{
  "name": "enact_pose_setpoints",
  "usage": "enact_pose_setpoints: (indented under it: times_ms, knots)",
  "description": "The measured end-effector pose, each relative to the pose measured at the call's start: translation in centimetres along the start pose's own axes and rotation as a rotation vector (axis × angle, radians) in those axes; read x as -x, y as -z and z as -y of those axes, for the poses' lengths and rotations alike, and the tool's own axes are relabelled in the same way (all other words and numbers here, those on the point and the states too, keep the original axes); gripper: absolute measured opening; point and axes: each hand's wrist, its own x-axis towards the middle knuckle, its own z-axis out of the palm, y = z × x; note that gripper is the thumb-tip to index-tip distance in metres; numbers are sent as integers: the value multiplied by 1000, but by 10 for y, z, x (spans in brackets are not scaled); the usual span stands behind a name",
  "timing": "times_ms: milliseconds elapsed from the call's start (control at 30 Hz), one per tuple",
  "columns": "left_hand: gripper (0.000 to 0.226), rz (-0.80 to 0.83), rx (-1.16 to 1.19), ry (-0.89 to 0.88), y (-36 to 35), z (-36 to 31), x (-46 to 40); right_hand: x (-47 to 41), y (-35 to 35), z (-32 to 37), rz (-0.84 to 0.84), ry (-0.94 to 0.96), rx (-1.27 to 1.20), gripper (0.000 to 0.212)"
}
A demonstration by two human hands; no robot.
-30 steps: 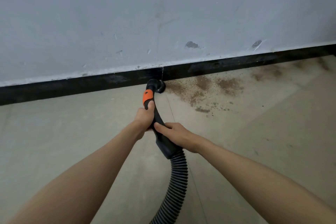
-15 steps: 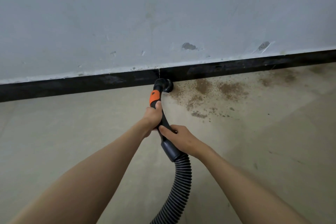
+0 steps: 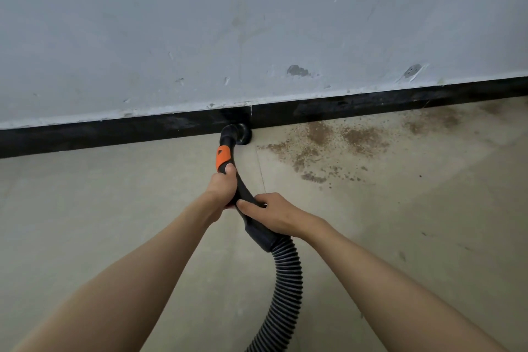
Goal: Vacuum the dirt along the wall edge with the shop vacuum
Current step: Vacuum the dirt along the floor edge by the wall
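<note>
Ribbed black vacuum hose [image 3: 283,288], granular brown dirt [image 3: 337,146] beside nozzle [image 3: 238,134].

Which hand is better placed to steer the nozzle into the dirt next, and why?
Left. The left hand grips the handle nearest the nozzle, just below the orange band; the right hand holds farther back by the hose. The dirt lies beside the nozzle.

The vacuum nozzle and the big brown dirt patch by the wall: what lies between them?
In the head view, only bare floor separates the nozzle from the dirt patch; a floor seam crosses it.
</note>
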Motion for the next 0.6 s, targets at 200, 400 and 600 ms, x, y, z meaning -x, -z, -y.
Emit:
enact_pose_setpoints:
  times_ms: [200, 400, 600]
  knots:
    - [49, -59, 56, 55, 30, 29, 11, -3, -32, 9, 72, -21, 163, 41]
    - [44, 28, 34, 51, 17, 22, 18, 10, -26, 2, 20, -29, 122, 36]
    - [41, 114, -40, 35, -12, 16, 26, 29, -17, -11, -66, -89, 123, 37]
